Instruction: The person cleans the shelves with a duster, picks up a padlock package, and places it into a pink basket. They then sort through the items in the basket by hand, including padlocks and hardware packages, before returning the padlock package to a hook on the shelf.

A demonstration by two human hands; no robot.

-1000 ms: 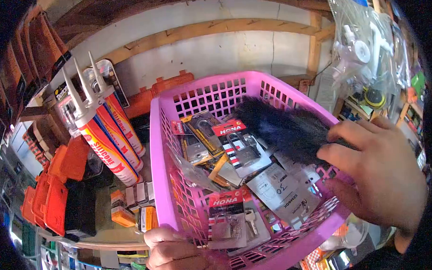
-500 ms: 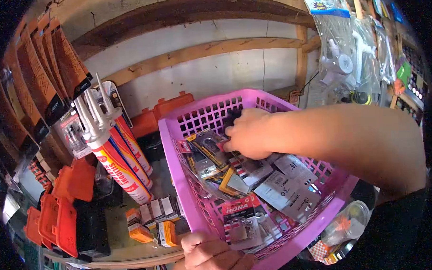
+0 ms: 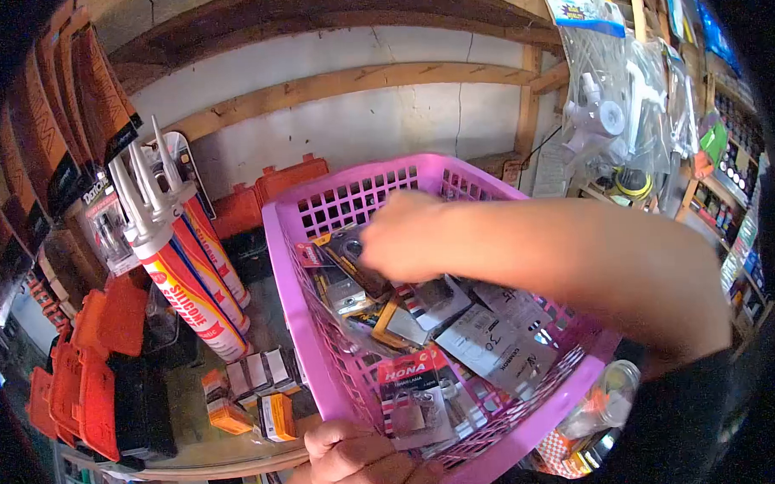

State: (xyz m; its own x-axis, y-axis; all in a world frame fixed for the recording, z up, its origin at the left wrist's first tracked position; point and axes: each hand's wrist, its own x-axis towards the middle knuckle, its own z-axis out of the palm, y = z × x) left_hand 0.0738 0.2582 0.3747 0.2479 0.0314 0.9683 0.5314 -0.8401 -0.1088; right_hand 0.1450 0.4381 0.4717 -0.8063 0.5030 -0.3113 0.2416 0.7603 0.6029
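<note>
A pink plastic basket [image 3: 288, 284] with lattice walls is tilted towards me. My left hand [image 3: 361, 460] is closed around its near left rim. My right hand [image 3: 409, 237] is inside the far left part, blurred by motion, its fingers turned down and mostly hidden above a black-and-yellow carded pack [image 3: 351, 252]. Below it lie several carded hardware packs, among them a red HONA pack [image 3: 414, 395] at the near end and a white pack marked 30 [image 3: 496, 347] in the middle.
Left of the basket stand silicone sealant tubes [image 3: 188, 287], small orange-and-white boxes [image 3: 274, 417] and orange-lidded black toolboxes [image 3: 94, 401]. Packaged saws [image 3: 50, 109] hang at upper left. Bagged white fittings [image 3: 601, 115] hang at right, and a clear jar [image 3: 610, 396] sits lower right.
My right hand has moved left within the basket, and the dark thing seen beside its fingers is out of sight. My left hand keeps its hold. The whole view has shifted slightly.
</note>
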